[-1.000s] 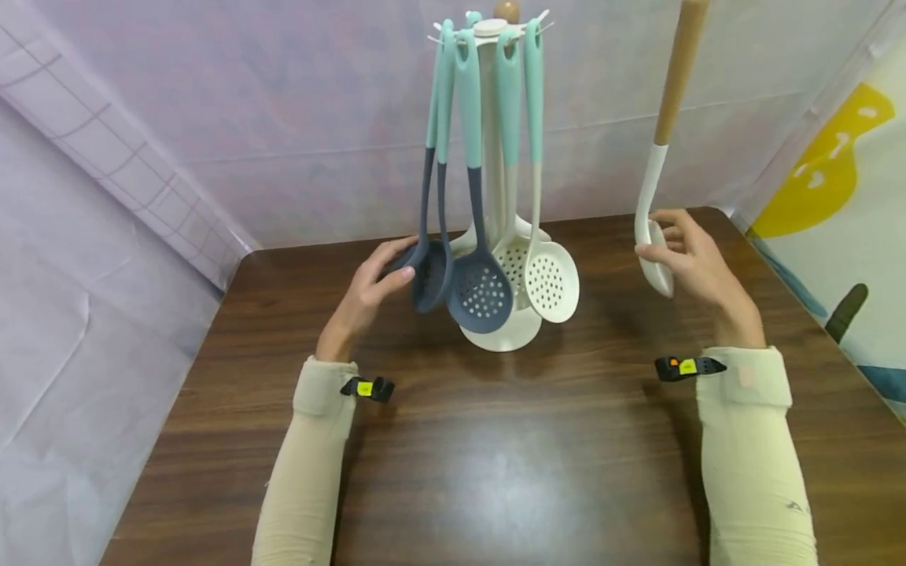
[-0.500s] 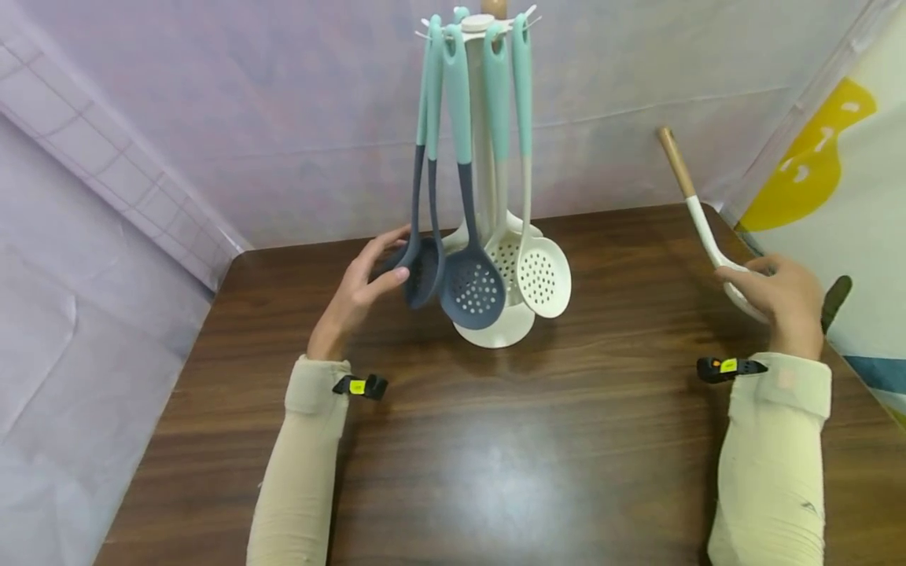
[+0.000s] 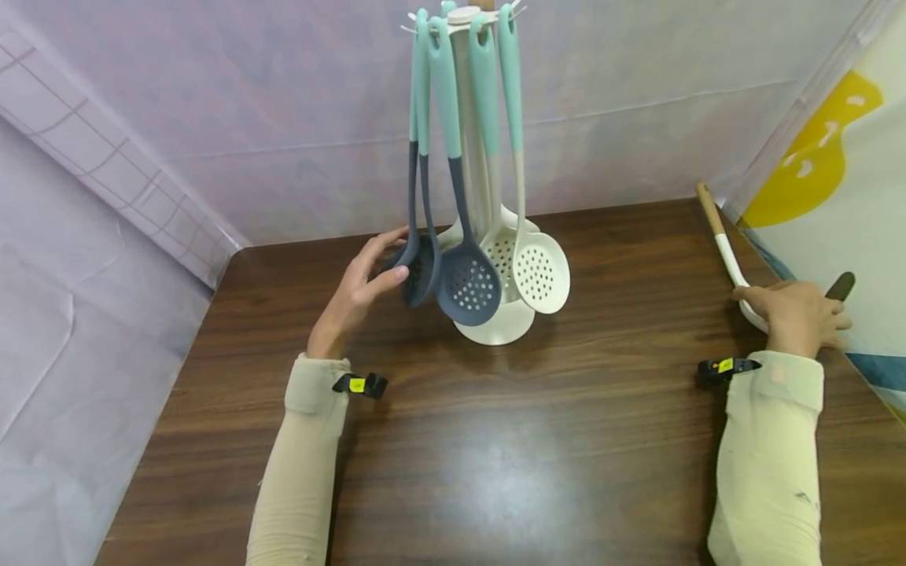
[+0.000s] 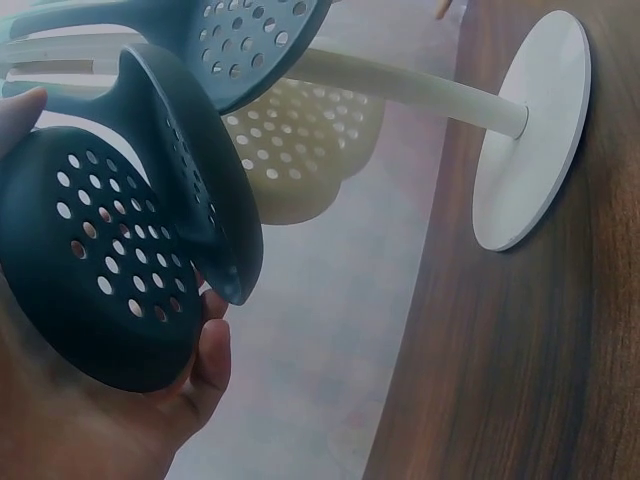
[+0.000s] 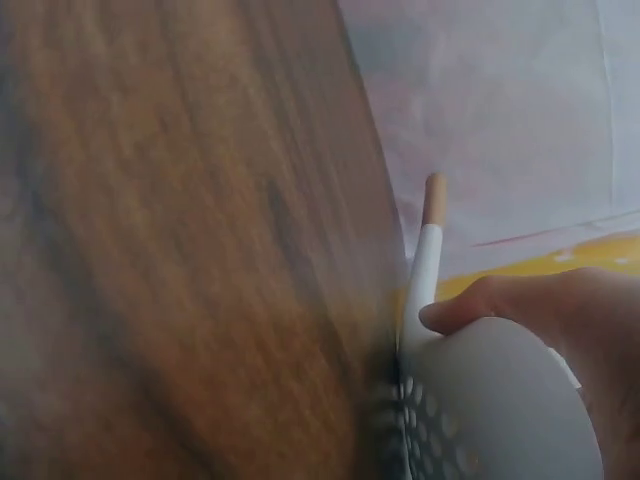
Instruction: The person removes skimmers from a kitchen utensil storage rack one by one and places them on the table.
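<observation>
My left hand (image 3: 354, 295) cups the bowl of a dark blue skimmer (image 4: 60, 310) with a mint handle, thumb on the near side and fingers behind it. This skimmer hangs from a white utensil rack (image 3: 495, 328) among several others, blue and white. At the table's right edge, my right hand (image 3: 796, 318) holds a white skimmer (image 5: 510, 390) by its bowl, the thumb at the neck. Its wooden handle (image 3: 708, 206) points away toward the back corner. Part of the bowl is hidden beneath the hand in the head view, and its holes show in the right wrist view.
The brown wooden table (image 3: 467, 456) meets a pale sheeted wall (image 3: 623, 157) at the back. A cloth with a yellow print (image 3: 807, 165) hangs along the right edge. A white perforated spoon (image 3: 541, 275) hangs at the rack's right side.
My right hand has moved right and lowered the white skimmer from near upright to a low slant by the table's right edge. My left hand stays at the blue skimmer.
</observation>
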`<move>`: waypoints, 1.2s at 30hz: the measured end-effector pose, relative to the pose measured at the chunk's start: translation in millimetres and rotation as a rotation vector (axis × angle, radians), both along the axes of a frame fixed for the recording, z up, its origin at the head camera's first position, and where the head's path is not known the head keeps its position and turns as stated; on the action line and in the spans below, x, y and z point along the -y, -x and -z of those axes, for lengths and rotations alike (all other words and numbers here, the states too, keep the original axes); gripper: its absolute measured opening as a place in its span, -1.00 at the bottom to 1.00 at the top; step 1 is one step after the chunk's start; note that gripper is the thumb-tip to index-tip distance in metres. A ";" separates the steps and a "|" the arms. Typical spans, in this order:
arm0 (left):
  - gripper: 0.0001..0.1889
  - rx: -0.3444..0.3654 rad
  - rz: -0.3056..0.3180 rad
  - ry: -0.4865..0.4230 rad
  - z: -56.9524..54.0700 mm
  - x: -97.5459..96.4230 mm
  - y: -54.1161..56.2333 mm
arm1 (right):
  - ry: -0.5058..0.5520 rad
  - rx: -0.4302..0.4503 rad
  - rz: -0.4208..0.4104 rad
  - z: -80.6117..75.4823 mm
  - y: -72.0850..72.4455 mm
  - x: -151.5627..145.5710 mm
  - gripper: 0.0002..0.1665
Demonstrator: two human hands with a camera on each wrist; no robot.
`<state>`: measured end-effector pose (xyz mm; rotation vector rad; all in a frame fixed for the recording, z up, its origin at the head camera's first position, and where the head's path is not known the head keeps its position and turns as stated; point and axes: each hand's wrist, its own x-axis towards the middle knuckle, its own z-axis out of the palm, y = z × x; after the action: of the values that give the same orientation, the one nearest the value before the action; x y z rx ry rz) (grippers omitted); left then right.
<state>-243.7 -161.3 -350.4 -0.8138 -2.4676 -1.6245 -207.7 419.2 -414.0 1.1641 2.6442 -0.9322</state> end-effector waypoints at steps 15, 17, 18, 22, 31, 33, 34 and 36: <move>-0.37 0.019 -0.013 0.005 0.2 4.1 -2.3 | 0.005 -0.015 -0.043 -16.9 6.0 5.5 0.33; -0.36 0.014 -0.013 0.009 0.1 4.1 -2.3 | 0.016 -0.012 -0.062 -19.6 6.0 4.7 0.25; -0.36 0.012 -0.013 0.009 0.1 4.0 -2.3 | 0.021 -0.008 -0.071 -20.7 5.9 4.2 0.22; -0.36 0.010 -0.011 0.011 0.4 3.3 -2.2 | 0.026 0.018 -0.115 -21.9 5.1 0.9 0.04; -0.37 0.007 -0.011 0.011 1.3 1.6 0.6 | -0.044 0.011 -0.328 -13.2 4.1 -4.6 0.07; -0.37 0.001 -0.010 0.012 1.6 1.7 1.5 | -0.061 -0.012 -0.378 -12.1 3.5 -7.0 -0.02; -0.37 0.002 -0.009 0.014 1.5 1.8 1.2 | -0.068 -0.023 -0.400 -11.7 3.4 -8.1 -0.06; -0.37 0.003 -0.008 0.015 1.7 2.1 1.5 | -0.080 -0.035 -0.443 -11.7 3.2 -10.6 -0.10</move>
<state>-245.2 -163.4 -352.1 -0.8025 -2.4847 -1.6077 -210.9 429.7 -402.3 0.5321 2.8114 -0.7718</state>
